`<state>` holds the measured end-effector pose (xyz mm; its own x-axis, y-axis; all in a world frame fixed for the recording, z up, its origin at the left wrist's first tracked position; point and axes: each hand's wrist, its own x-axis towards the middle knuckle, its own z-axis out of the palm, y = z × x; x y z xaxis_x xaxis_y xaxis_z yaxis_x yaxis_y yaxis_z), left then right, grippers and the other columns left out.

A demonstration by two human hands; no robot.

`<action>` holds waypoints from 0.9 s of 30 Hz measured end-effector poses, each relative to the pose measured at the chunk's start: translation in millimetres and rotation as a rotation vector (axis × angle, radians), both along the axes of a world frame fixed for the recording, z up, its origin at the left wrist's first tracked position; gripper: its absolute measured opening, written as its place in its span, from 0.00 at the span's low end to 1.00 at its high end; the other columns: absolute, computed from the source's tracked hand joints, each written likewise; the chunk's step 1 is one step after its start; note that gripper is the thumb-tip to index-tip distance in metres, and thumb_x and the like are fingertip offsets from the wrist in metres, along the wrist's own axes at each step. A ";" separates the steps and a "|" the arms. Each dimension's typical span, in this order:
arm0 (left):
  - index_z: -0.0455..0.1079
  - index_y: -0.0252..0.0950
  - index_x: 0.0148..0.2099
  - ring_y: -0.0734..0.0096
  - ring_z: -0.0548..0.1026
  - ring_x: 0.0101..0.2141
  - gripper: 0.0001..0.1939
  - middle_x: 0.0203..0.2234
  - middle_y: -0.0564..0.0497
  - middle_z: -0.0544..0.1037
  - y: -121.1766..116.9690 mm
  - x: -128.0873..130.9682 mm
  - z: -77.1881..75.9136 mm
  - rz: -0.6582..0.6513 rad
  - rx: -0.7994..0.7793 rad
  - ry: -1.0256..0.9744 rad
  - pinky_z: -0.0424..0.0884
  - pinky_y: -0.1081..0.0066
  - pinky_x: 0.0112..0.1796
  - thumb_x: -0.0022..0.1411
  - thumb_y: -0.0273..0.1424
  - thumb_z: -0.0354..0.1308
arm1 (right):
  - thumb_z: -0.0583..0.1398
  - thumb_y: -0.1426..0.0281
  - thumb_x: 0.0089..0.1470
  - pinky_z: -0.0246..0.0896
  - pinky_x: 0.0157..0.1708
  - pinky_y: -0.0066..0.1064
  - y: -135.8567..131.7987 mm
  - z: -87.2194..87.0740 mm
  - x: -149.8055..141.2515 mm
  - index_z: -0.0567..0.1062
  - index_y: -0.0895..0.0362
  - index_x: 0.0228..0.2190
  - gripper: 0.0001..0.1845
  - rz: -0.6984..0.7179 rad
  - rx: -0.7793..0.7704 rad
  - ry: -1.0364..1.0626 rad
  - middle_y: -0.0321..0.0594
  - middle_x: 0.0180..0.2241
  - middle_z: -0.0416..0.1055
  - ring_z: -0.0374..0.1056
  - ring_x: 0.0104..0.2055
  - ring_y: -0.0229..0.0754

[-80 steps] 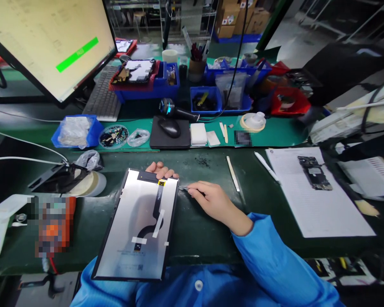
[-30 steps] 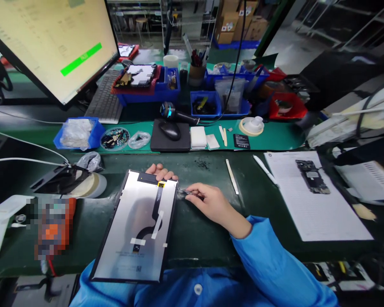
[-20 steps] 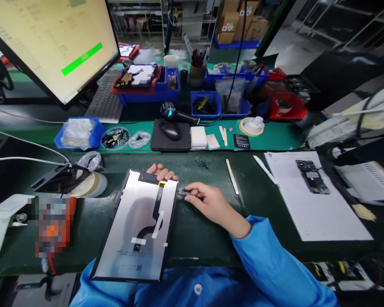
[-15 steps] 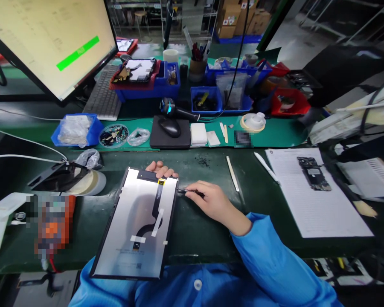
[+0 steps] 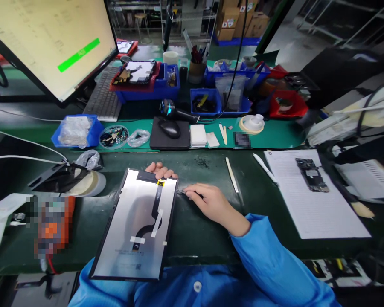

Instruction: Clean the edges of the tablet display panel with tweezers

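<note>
Over the bench's front edge, a tablet-sized display panel (image 5: 115, 238) is held tilted, its silvery back facing me. A dark flex cable (image 5: 156, 204) with white tape strips and a yellow-framed connector (image 5: 160, 183) runs across that back. My left hand (image 5: 161, 170) grips the panel from behind; its fingertips curl over the top edge, while the palm is hidden. At the panel's upper right edge, my right hand (image 5: 208, 200) pinches slim metal tweezers (image 5: 181, 192). Their tips are at the edge, but contact is too small to tell.
To the right lie a white stick (image 5: 231, 175), a white pen (image 5: 265, 168) and a circuit board (image 5: 312, 175) on paper (image 5: 326, 217). An orange meter (image 5: 56, 221) stands left. Behind are a mouse (image 5: 169, 128), a scanner (image 5: 177, 111) and blue bins (image 5: 206, 102).
The right fingers and tweezers have shifted very slightly at the panel's edge. The panel and my left hand stay almost where they were.
</note>
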<state>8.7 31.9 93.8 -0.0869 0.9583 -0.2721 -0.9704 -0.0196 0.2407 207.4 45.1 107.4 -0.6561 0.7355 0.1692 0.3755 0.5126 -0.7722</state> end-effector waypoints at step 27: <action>0.74 0.38 0.28 0.72 0.59 0.21 0.38 0.12 0.55 0.50 6.1 -14.8 -3.1 -0.152 0.026 0.000 0.64 0.65 0.36 0.76 0.41 0.27 | 0.65 0.69 0.60 0.66 0.33 0.29 -2.0 0.8 -1.0 0.79 0.54 0.39 0.04 -0.009 -0.066 -0.020 0.35 0.32 0.79 0.73 0.31 0.39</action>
<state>-6.1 38.0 90.7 0.0593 0.9671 -0.2472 -0.9627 0.1210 0.2421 206.4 43.0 108.2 -0.6524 0.7502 0.1074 0.3952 0.4577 -0.7965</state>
